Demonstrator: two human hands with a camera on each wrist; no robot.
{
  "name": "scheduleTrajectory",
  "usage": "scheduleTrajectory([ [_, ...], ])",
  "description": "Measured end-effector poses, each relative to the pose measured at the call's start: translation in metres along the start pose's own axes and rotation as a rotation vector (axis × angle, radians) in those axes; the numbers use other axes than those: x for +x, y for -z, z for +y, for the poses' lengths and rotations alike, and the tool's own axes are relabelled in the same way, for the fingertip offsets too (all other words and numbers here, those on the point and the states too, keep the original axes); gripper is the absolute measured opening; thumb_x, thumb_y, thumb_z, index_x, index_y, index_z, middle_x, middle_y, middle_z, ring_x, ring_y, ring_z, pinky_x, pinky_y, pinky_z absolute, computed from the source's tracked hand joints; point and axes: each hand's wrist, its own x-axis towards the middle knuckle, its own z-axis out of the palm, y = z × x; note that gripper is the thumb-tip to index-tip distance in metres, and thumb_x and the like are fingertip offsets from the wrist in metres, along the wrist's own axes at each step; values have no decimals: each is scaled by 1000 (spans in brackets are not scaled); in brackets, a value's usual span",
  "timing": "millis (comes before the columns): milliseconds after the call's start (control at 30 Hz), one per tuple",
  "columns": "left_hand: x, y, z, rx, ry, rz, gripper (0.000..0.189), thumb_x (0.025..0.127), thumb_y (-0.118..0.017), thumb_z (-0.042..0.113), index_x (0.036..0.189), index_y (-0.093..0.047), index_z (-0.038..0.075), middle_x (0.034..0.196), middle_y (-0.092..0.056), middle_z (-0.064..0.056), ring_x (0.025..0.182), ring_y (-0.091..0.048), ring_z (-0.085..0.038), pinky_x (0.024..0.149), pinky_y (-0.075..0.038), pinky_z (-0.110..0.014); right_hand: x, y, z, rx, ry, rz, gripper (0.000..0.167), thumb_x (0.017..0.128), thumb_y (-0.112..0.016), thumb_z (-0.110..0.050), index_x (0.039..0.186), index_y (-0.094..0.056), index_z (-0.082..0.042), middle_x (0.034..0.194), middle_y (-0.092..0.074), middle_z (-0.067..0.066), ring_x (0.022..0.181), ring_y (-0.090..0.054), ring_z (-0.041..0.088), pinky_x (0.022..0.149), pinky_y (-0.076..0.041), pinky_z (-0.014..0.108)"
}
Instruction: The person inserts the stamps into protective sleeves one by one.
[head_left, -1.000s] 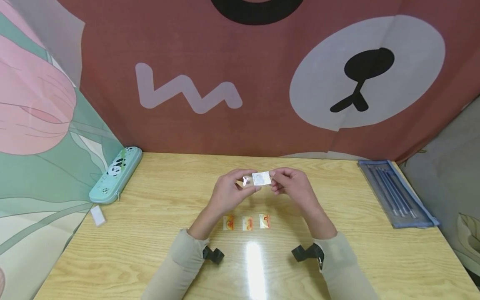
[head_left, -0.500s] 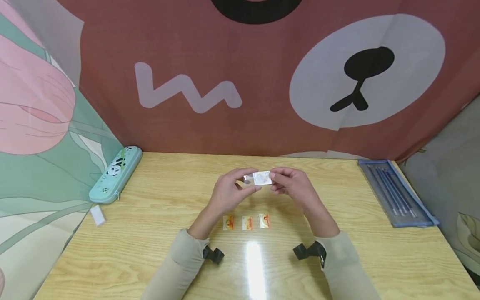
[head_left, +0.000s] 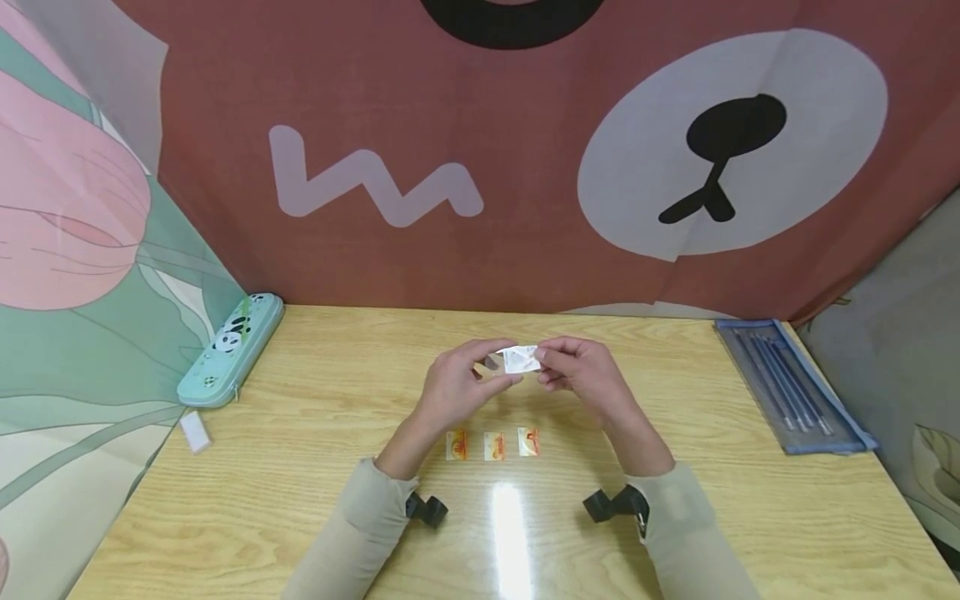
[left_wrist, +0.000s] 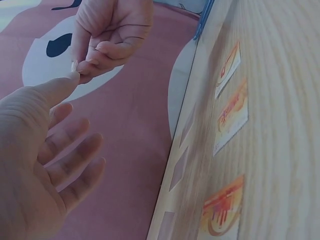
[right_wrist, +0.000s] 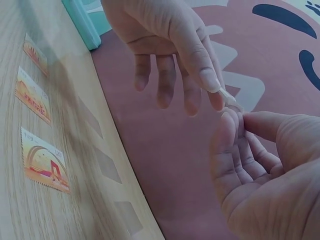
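Observation:
Above the table, both hands hold a small white paper piece (head_left: 520,359) with a clear, shiny part at its left end; its exact kind is unclear. My left hand (head_left: 459,379) pinches the left end between thumb and forefinger, its other fingers spread loosely in the left wrist view. The right end is pinched by my right hand (head_left: 588,375), whose other fingers curl beneath. In the right wrist view, the held piece (right_wrist: 231,101) shows edge-on between the fingertips. Below the hands lie three orange-and-white postage stamps in a row, the left (head_left: 457,445), middle (head_left: 494,446) and right (head_left: 528,442).
A turquoise panda pencil case (head_left: 232,350) lies at the table's back left corner, with a small white block (head_left: 196,432) in front of it. At the right edge lies a blue mesh pouch (head_left: 795,387) with several pencil-like sticks inside. A printed cloth (head_left: 375,267) hangs behind the table.
The white paper has tilted and shifted slightly left, and its surface now looks creased. My right hand has moved slightly left with it; both hands keep their pinch. The stamps stay put.

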Motion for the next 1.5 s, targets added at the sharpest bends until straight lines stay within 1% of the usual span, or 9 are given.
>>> scheduleTrajectory([
  [267, 0, 1, 1, 31, -4, 19, 45, 85, -81, 45, 125, -72, 25, 112, -76, 2, 82, -69, -10, 61, -54, -18, 0, -5, 0, 7, -5, 6, 27, 99, -66, -15, 114, -64, 8, 82, -66, 3, 70, -67, 10, 67, -61, 25],
  [367, 0, 2, 1, -50, 34, -6, 51, 85, -81, 43, 131, -67, 27, 116, -74, 2, 85, -71, -9, 65, -58, -21, 0, -4, 1, -21, -1, 0, 29, 100, -65, -18, 115, -64, 6, 82, -65, 1, 72, -67, 10, 71, -62, 28],
  [433, 1, 3, 2, -217, 100, -44, 54, 87, -81, 39, 136, -62, 28, 119, -73, 2, 88, -72, -10, 71, -61, -27, 1, -1, 1, -37, 1, 3, 30, 100, -65, -21, 115, -64, 5, 83, -65, 1, 74, -66, 10, 72, -62, 29],
  [633, 3, 4, 7, -994, 432, -127, 41, 97, -68, 16, 137, -61, 11, 108, -76, -10, 86, -77, -17, 80, -64, -37, 2, 4, -1, -35, 8, 9, 31, 101, -65, -21, 114, -64, 6, 85, -65, 3, 73, -65, 10, 72, -62, 30],
  [767, 3, 3, 9, -1195, 579, -126, 22, 98, -65, 9, 118, -66, 1, 96, -74, -3, 88, -77, -18, 82, -63, -30, 1, 2, -2, -36, -2, 11, 29, 100, -66, -21, 114, -65, 5, 84, -66, 0, 74, -66, 9, 74, -63, 31],
  [867, 3, 2, 8, -1195, 610, -108, 17, 98, -64, 7, 114, -66, 0, 93, -73, -2, 87, -77, -18, 80, -63, -29, 1, 0, -2, -36, -7, 13, 29, 100, -66, -20, 113, -65, 6, 83, -66, -1, 73, -67, 9, 74, -63, 31],
  [1067, 2, 0, 6, -1112, 616, -97, 38, 98, -64, 6, 133, -60, -6, 104, -77, -12, 81, -77, -16, 78, -63, -29, 1, -2, 0, -30, 0, 24, 30, 99, -66, -18, 114, -64, 9, 83, -66, 1, 72, -67, 8, 72, -63, 29],
  [1233, 2, -2, 8, -1051, 620, -75, 39, 96, -66, 5, 133, -60, -7, 110, -75, -21, 79, -77, -16, 77, -64, -30, 1, -6, 2, -41, 24, 45, 30, 99, -66, -17, 114, -66, 8, 82, -67, 1, 71, -67, 9, 69, -63, 27],
  [1500, 2, -3, 9, -1050, 637, -57, 34, 96, -66, 4, 128, -63, -8, 111, -75, -21, 78, -77, -16, 75, -64, -30, 1, -10, 5, -51, 17, 49, 30, 99, -66, -20, 114, -66, 6, 85, -70, 4, 73, -67, 9, 69, -61, 24],
])
